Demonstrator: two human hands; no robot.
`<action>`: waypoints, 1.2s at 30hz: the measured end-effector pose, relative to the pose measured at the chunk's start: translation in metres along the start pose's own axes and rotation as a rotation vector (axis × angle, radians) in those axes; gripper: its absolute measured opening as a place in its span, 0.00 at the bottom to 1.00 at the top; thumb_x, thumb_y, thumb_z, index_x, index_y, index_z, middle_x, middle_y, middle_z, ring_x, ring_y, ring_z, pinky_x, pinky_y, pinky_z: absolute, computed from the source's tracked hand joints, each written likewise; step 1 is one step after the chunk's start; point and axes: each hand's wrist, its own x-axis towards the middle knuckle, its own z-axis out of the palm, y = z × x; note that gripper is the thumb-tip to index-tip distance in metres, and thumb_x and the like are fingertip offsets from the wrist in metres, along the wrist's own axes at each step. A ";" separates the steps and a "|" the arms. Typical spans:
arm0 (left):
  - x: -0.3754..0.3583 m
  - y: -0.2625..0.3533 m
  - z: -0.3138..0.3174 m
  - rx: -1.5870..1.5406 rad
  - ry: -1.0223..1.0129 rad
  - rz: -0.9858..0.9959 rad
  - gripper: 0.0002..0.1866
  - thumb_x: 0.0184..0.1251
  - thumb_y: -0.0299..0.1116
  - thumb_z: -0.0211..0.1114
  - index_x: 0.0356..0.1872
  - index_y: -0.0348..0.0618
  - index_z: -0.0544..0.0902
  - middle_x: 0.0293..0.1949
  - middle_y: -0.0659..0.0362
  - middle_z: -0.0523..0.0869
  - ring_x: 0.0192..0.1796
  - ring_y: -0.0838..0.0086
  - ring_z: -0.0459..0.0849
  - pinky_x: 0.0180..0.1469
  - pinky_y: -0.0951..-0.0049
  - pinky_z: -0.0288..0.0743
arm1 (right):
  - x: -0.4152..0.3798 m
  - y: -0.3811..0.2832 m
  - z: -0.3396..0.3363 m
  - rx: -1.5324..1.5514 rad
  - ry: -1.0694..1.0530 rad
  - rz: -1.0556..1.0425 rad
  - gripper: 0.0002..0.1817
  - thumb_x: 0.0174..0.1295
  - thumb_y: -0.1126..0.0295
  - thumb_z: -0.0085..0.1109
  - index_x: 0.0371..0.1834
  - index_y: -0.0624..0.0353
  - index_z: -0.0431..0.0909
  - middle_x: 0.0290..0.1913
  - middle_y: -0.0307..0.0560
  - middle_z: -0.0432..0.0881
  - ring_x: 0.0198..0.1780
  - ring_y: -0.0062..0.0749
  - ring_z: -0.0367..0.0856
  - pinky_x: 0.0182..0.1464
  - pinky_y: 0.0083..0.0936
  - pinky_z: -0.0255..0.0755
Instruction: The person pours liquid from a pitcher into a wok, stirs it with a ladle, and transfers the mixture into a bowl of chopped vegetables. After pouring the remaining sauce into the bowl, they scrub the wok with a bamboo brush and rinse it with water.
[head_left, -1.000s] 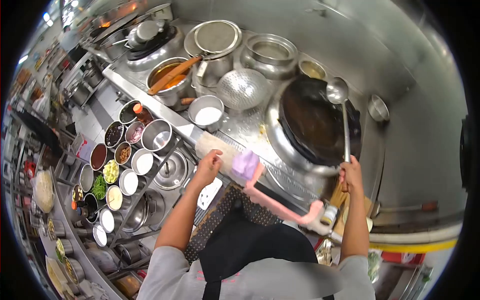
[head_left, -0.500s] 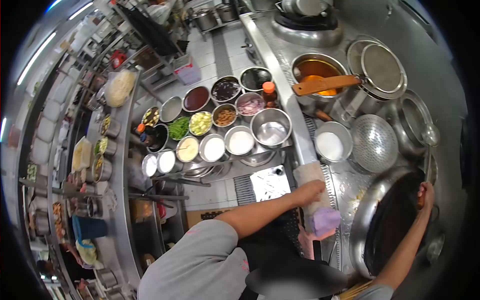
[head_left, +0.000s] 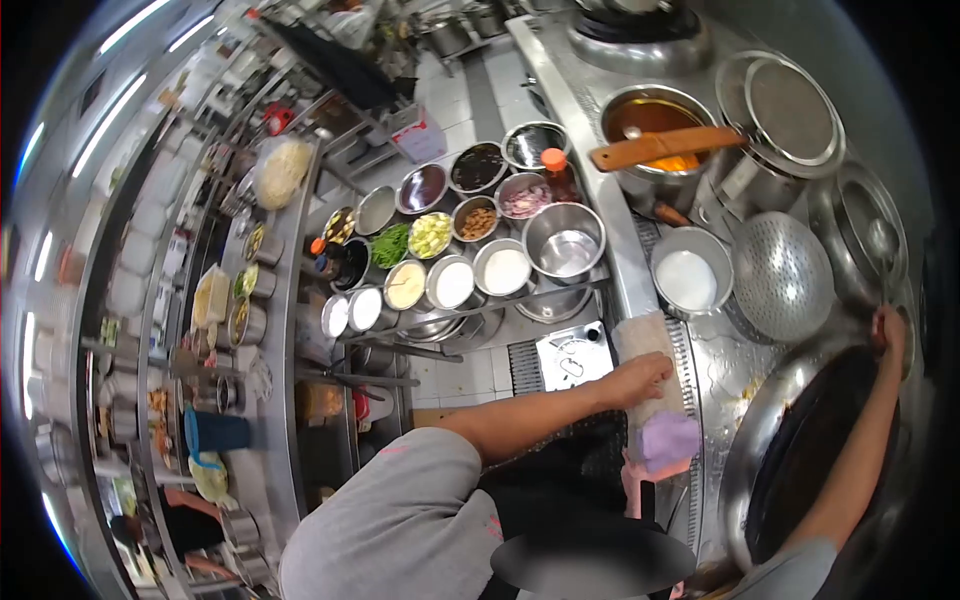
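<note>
My left hand [head_left: 640,382], fingers curled, lies on a folded beige cloth [head_left: 648,340] along the steel counter edge. A purple cloth [head_left: 669,443] sits just below it. Out at the right, my right hand [head_left: 887,330] is closed around the handle of a ladle. The ladle's bowl [head_left: 882,243] is up beside the stacked steel pans [head_left: 850,215] at the back of the stove. Under my right forearm is a large dark wok [head_left: 815,455] in its metal ring. Part of the ladle handle is hidden in my grip.
A perforated strainer [head_left: 785,275], a pot of white contents [head_left: 692,275] and an oil pot [head_left: 625,115] with a wooden-handled tool [head_left: 665,147] across it stand on the stove. Left are several ingredient tubs [head_left: 430,235] and an empty-looking steel pot [head_left: 564,242]. Another person [head_left: 185,525] is far left.
My right hand has moved forward and away from me with the ladle, towards the stacked pans. The view has shifted slightly; my left hand stays on the cloth.
</note>
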 end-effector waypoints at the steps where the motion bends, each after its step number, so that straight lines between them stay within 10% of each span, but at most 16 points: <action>1: 0.001 -0.001 -0.001 -0.002 -0.004 0.003 0.17 0.50 0.24 0.73 0.38 0.38 0.74 0.39 0.50 0.78 0.44 0.55 0.79 0.47 0.61 0.74 | 0.023 0.019 -0.016 -0.045 -0.042 -0.043 0.17 0.74 0.57 0.46 0.29 0.54 0.72 0.18 0.39 0.73 0.14 0.25 0.68 0.17 0.24 0.65; 7: -0.002 0.001 0.002 -0.021 -0.009 -0.028 0.18 0.48 0.21 0.74 0.37 0.39 0.74 0.39 0.51 0.79 0.42 0.57 0.79 0.44 0.62 0.74 | 0.057 -0.034 -0.008 0.010 -0.037 0.215 0.14 0.71 0.61 0.53 0.28 0.55 0.73 0.18 0.37 0.71 0.17 0.23 0.70 0.18 0.20 0.68; 11: -0.002 -0.001 0.003 -0.036 0.003 -0.062 0.18 0.47 0.21 0.74 0.37 0.40 0.74 0.38 0.52 0.79 0.41 0.58 0.79 0.43 0.62 0.73 | 0.008 -0.043 0.005 0.750 -0.286 -0.069 0.10 0.65 0.70 0.62 0.28 0.61 0.74 0.23 0.40 0.74 0.25 0.24 0.74 0.32 0.17 0.75; 20: 0.000 -0.009 0.009 0.038 -0.009 0.027 0.17 0.47 0.24 0.73 0.34 0.41 0.71 0.38 0.50 0.78 0.40 0.55 0.79 0.41 0.59 0.71 | -0.089 -0.045 -0.028 0.801 -0.508 -0.037 0.08 0.65 0.71 0.62 0.38 0.64 0.74 0.30 0.42 0.78 0.28 0.21 0.75 0.36 0.12 0.77; 28: -0.026 0.014 -0.010 0.004 0.041 -0.035 0.16 0.61 0.28 0.65 0.50 0.40 0.75 0.46 0.47 0.81 0.50 0.52 0.80 0.53 0.57 0.72 | -0.204 -0.095 -0.028 0.866 -0.251 -0.069 0.08 0.67 0.72 0.59 0.36 0.67 0.72 0.29 0.42 0.72 0.23 0.19 0.68 0.26 0.12 0.70; 31: -0.048 0.020 -0.017 0.009 0.201 -0.004 0.19 0.65 0.29 0.62 0.56 0.40 0.74 0.49 0.46 0.80 0.55 0.51 0.79 0.58 0.57 0.71 | -0.239 -0.106 -0.039 0.983 -0.499 0.006 0.09 0.68 0.72 0.57 0.38 0.68 0.72 0.27 0.40 0.71 0.22 0.19 0.67 0.25 0.12 0.69; 36: -0.065 0.041 -0.025 0.093 0.332 0.111 0.15 0.68 0.30 0.60 0.54 0.39 0.74 0.49 0.46 0.81 0.55 0.51 0.79 0.59 0.57 0.71 | -0.292 -0.078 -0.060 0.834 -0.142 -0.314 0.10 0.69 0.70 0.56 0.40 0.70 0.73 0.26 0.38 0.71 0.22 0.17 0.67 0.25 0.11 0.69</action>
